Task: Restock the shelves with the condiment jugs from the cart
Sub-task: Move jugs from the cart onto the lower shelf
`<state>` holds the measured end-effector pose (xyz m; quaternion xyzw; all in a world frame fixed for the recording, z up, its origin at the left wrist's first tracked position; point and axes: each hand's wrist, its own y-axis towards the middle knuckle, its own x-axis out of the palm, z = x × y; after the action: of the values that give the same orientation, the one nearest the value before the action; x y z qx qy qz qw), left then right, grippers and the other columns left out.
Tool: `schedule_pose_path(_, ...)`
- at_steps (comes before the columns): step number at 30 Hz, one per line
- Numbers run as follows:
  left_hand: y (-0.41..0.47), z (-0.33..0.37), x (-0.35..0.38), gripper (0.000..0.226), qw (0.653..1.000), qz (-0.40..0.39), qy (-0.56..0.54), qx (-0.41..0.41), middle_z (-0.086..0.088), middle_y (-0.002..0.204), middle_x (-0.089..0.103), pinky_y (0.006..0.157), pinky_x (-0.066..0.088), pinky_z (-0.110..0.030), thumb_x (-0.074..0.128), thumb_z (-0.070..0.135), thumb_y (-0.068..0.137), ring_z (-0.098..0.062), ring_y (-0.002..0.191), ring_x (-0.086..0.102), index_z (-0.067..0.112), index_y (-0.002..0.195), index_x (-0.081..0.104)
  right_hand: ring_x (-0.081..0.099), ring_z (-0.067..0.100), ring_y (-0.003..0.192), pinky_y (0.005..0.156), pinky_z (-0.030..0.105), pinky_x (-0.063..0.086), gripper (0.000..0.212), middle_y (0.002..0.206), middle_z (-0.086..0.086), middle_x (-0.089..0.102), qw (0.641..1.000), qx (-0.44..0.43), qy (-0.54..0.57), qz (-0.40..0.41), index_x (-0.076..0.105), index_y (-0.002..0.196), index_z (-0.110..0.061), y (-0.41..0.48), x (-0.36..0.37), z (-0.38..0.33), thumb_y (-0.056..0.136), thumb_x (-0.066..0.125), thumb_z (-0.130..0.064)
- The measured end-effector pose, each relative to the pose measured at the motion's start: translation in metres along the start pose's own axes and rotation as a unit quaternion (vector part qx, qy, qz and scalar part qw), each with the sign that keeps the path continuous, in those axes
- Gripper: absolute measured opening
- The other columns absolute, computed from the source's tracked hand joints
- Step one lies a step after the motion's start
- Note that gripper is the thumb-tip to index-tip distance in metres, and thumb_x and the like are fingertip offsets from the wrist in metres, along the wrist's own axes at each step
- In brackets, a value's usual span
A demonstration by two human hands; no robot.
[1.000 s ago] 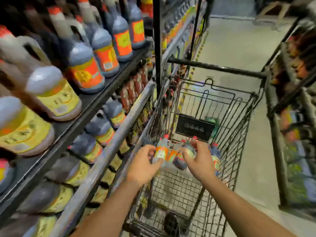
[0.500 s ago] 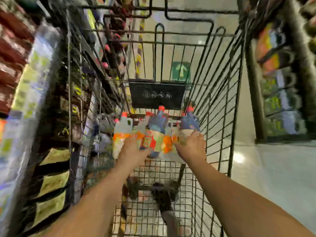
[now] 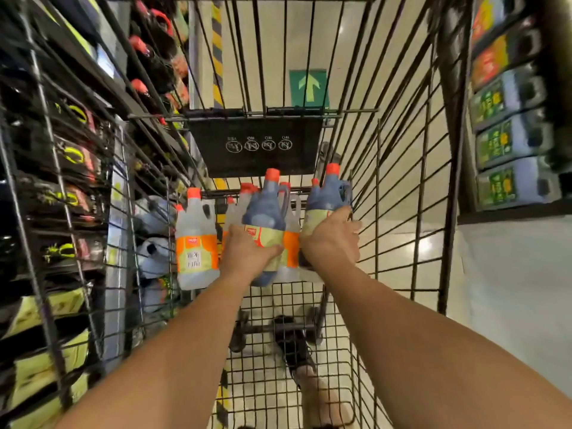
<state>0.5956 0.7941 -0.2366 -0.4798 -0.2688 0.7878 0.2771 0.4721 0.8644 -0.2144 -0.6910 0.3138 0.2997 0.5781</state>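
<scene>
Cart [image 3: 379, 212]: we look down into a black wire shopping cart. Its load stands bunched at the far end, below the placard.
Left hand [image 3: 247, 258]: we grip the centre dark jug [image 3: 266, 212] at its pale label, with fingers and thumb curled round the body.
Right hand [image 3: 331, 246]: we grip the right dark jug [image 3: 325, 199] with fingers wrapped over its label, close to the cart's right wall.
Dark jugs: 2, both upright and red-capped, handles on the right. We cannot tell whether either is clear of the mesh floor.
Clear jug [image 3: 195, 239]: orange label, red cap, upright, just left of the left hand and untouched.
Other clear jugs: more stand behind and between the 2 held jugs; count unclear.
Placard [image 3: 257, 144]: black, 4 prohibition icons, on the cart's far wall.
Arrow sign [image 3: 309, 87]: green, on the floor beyond the cart.
Left shelves [image 3: 62, 150]: dark stock, blurred.
Right shelf jugs [image 3: 507, 140]: bluish with green labels, ranged one above another.
Foot [image 3: 297, 345]: visible through the mesh floor.
</scene>
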Motion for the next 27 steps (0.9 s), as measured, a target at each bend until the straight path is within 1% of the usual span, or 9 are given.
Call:
schedule_pose_path(5, 0.006, -0.001, -0.002, 0.067, 0.999, -0.017, -0.034, 0.0, -0.001, 0.098, 0.061, 0.075, 0.049, -0.033, 0.091, 0.037, 0.054, -0.021, 0.092, 0.061, 0.016, 0.104, 0.052, 0.046, 0.04, 0.126, 0.099, 0.049, 0.045, 0.119, 0.145, 0.018, 0.031, 0.992, 0.01, 0.109, -0.056, -0.005, 0.152, -0.022, 0.008, 0.008, -0.003, 0.071, 0.083, -0.03)
schedule_pose_path(8, -0.001, -0.013, -0.003, 0.074, 0.997, -0.015, -0.076, -0.025, 0.001, 0.095, 0.066, 0.073, 0.054, -0.032, 0.09, 0.045, 0.042, -0.019, 0.088, 0.066, 0.017, 0.103, 0.057, 0.046, 0.039, 0.128, 0.099, 0.051, 0.048, 0.135, 0.145, 0.018, 0.035, 0.985, 0.027, 0.145, -0.087, -0.007, 0.152, -0.023, 0.017, 0.009, -0.005, 0.059, 0.091, -0.031)
schedule_pose_path(10, -0.014, -0.024, -0.007, 0.061, 0.993, -0.017, -0.11, -0.027, 0.0, 0.093, 0.068, 0.069, 0.051, -0.029, 0.092, 0.033, 0.05, -0.017, 0.082, 0.065, 0.02, 0.1, 0.059, 0.05, 0.038, 0.125, 0.096, 0.049, 0.051, 0.135, 0.14, 0.017, 0.042, 0.982, 0.029, 0.165, -0.089, 0.001, 0.152, -0.019, 0.019, 0.01, -0.005, 0.053, 0.092, -0.032)
schedule_pose_path(12, -0.03, -0.036, -0.009, 0.041, 0.991, -0.018, -0.128, -0.022, 0.003, 0.082, 0.066, 0.061, 0.044, -0.022, 0.09, 0.017, 0.061, -0.009, 0.068, 0.06, 0.027, 0.083, 0.056, 0.056, 0.035, 0.117, 0.091, 0.046, 0.054, 0.127, 0.133, 0.014, 0.051, 0.978, 0.017, 0.19, -0.081, 0.018, 0.147, -0.016, 0.018, 0.01, -0.001, 0.046, 0.092, -0.035)
schedule_pose_path(16, -0.073, -0.052, -0.027, 0.042, 0.985, 0.026, -0.168, -0.012, 0.002, 0.077, 0.066, 0.046, 0.041, -0.012, 0.091, 0.012, 0.056, 0.002, 0.06, 0.058, 0.023, 0.077, 0.056, 0.065, 0.03, 0.102, 0.083, 0.039, 0.056, 0.11, 0.115, 0.008, 0.061, 0.971, -0.06, 0.228, -0.051, 0.033, 0.136, -0.014, -0.007, 0.015, 0.023, 0.043, 0.087, -0.038)
schedule_pose_path(18, -0.093, -0.058, -0.039, 0.043, 0.98, 0.048, -0.194, -0.008, -0.001, 0.081, 0.07, 0.047, 0.042, -0.01, 0.09, 0.009, 0.055, 0.004, 0.062, 0.062, 0.02, 0.08, 0.057, 0.065, 0.021, 0.096, 0.079, 0.03, 0.053, 0.101, 0.11, 0.002, 0.061, 0.962, -0.107, 0.251, -0.034, 0.034, 0.132, -0.014, -0.035, 0.009, 0.034, 0.047, 0.087, -0.03)
schedule_pose_path(21, -0.125, -0.064, -0.065, 0.051, 0.969, 0.09, -0.231, -0.001, 0.012, 0.08, 0.058, 0.051, 0.04, -0.007, 0.09, 0.008, 0.058, 0.007, 0.064, 0.057, 0.022, 0.086, 0.048, 0.064, 0.014, 0.082, 0.072, 0.024, 0.054, 0.093, 0.103, 0.0, 0.064, 0.949, -0.166, 0.267, -0.037, 0.034, 0.127, -0.018, -0.075, -0.003, 0.047, 0.053, 0.089, -0.016)
schedule_pose_path(25, -0.176, -0.074, -0.104, 0.082, 0.96, 0.139, -0.244, 0.012, 0.004, 0.106, 0.059, 0.079, 0.051, -0.033, 0.092, 0.031, 0.048, -0.018, 0.096, 0.059, 0.021, 0.114, 0.044, 0.06, 0.02, 0.104, 0.089, 0.033, 0.05, 0.107, 0.122, 0.001, 0.056, 0.936, -0.264, 0.228, -0.055, 0.023, 0.143, -0.02, -0.139, -0.027, 0.05, 0.06, 0.089, -0.025)
schedule_pose_path(27, -0.21, -0.077, -0.124, 0.078, 0.947, 0.179, -0.262, 0.039, 0.009, 0.101, 0.056, 0.074, 0.046, -0.026, 0.092, 0.027, 0.051, -0.011, 0.089, 0.057, 0.024, 0.111, 0.042, 0.059, 0.016, 0.105, 0.092, 0.033, 0.049, 0.108, 0.123, -0.002, 0.055, 0.911, -0.32, 0.249, -0.074, 0.023, 0.144, -0.022, -0.173, -0.04, 0.05, 0.059, 0.09, -0.021)
